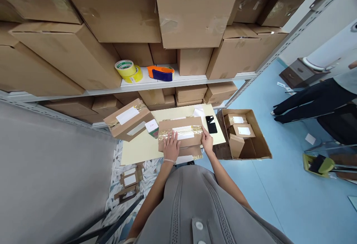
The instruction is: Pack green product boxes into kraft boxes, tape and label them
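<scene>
A taped brown cardboard box (181, 130) with a white label lies on a small pale table (139, 151) in front of me. My left hand (171, 146) lies flat on the box's top, fingers stretched out. At the box's right end, my right hand (206, 140) grips the edge with curled fingers. A second flat box (192, 151) shows under the first, near my body.
Another labelled box (128, 119) sits tilted at the table's left. A black phone (211, 124) lies at its right. An open carton (245, 134) with small parcels stands on the blue floor. Tape rolls (128, 70) and a dispenser (161, 73) rest on the shelf. A person's legs (312, 99) are at right.
</scene>
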`<state>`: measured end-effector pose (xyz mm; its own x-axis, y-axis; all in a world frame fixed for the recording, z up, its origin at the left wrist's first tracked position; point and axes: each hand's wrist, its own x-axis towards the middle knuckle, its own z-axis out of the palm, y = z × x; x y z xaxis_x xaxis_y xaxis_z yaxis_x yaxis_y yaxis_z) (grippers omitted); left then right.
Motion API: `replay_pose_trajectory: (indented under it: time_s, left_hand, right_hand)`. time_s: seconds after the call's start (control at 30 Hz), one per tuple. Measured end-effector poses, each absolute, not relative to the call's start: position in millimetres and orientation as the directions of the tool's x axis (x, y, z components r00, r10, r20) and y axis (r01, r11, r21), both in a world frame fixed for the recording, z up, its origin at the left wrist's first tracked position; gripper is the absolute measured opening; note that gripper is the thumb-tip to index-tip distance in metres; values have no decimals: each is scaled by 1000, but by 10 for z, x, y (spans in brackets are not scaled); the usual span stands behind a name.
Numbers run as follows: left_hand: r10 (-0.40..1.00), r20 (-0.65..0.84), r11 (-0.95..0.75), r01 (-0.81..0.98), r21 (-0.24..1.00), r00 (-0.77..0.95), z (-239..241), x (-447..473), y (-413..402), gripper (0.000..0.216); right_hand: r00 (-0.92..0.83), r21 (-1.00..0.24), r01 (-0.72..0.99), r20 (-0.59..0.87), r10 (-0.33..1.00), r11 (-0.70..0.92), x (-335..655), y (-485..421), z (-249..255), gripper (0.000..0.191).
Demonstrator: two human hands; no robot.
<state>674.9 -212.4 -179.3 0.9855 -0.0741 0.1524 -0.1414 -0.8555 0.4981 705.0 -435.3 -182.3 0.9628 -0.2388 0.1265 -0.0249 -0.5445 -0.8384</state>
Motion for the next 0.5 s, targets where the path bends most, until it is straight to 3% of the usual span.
replay_pose_trajectory:
  time_s: [0.37, 0.5]
  left_hand:
    - [-95, 145, -879, -152, 453, 985, -1823, 6766, -2139, 56]
    - [-95, 138, -880, -148, 452, 986, -1826, 6764, -2146, 56]
  right_hand:
    - [960, -808, -21, 149, -238, -589, 7051, -4376, -1891, 48]
    - [938, -696, -16, 237, -251, -718, 7122, -4382, -1779, 43]
